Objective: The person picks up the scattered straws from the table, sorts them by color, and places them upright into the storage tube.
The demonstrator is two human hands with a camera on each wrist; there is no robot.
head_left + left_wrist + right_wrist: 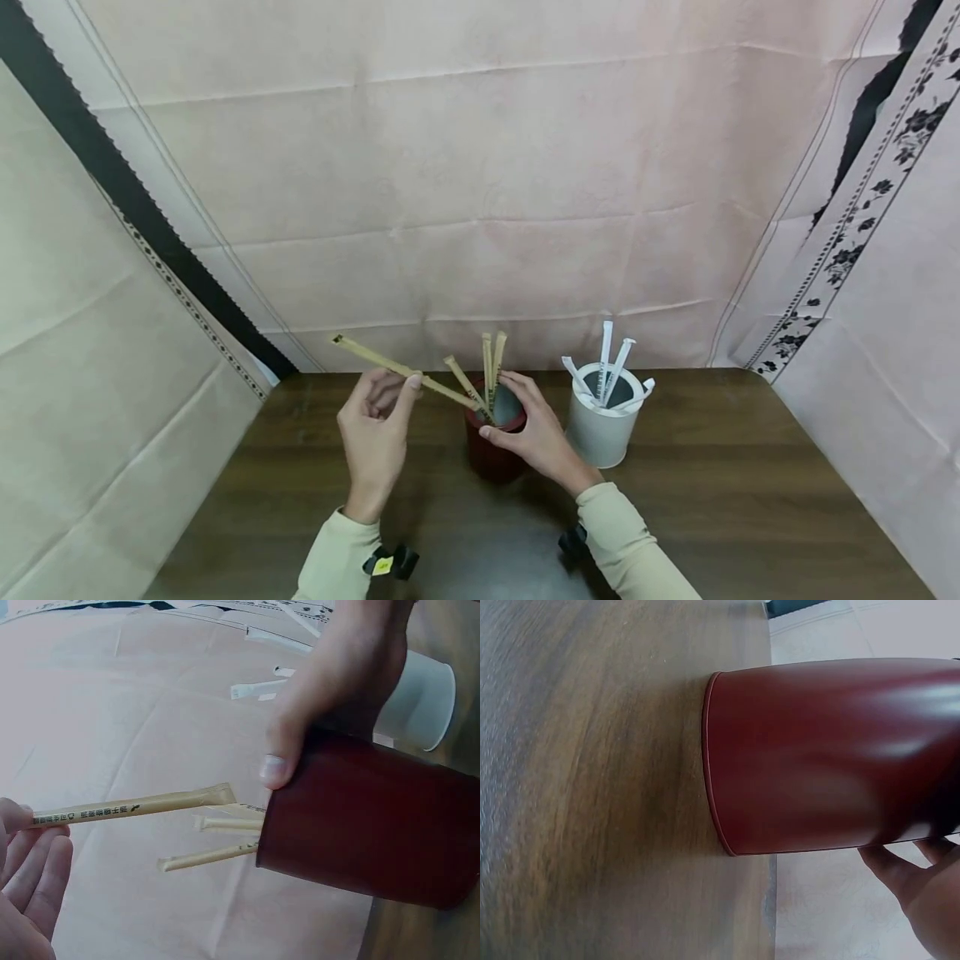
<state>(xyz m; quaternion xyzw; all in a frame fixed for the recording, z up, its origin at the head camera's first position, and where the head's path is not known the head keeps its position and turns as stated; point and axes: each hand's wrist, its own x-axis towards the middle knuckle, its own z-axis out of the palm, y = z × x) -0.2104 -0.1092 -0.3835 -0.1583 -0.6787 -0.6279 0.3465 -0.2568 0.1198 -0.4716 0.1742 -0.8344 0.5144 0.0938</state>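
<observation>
My left hand (375, 437) pinches a tan paper-wrapped straw (120, 810) between thumb and fingers. The straw slants down to the right, and its lower end overlaps the mouth of a dark red cup (360, 817) in the head view. Dark printed characters run along the wrapper. Around the cup's rim curls my right hand (543, 437), thumb at the near side and fingers at the far right side; its fingers (907, 874) also show beside the cup in the right wrist view. Several similar tan straws (487, 367) lean inside the upright red cup.
A white cup (602, 433) with several white wrapped straws (606, 354) stands to the right, close behind my right hand. Both cups are on a brown wooden table (705, 483). Pale cloth (480, 167) hangs behind the table's far edge and along both sides.
</observation>
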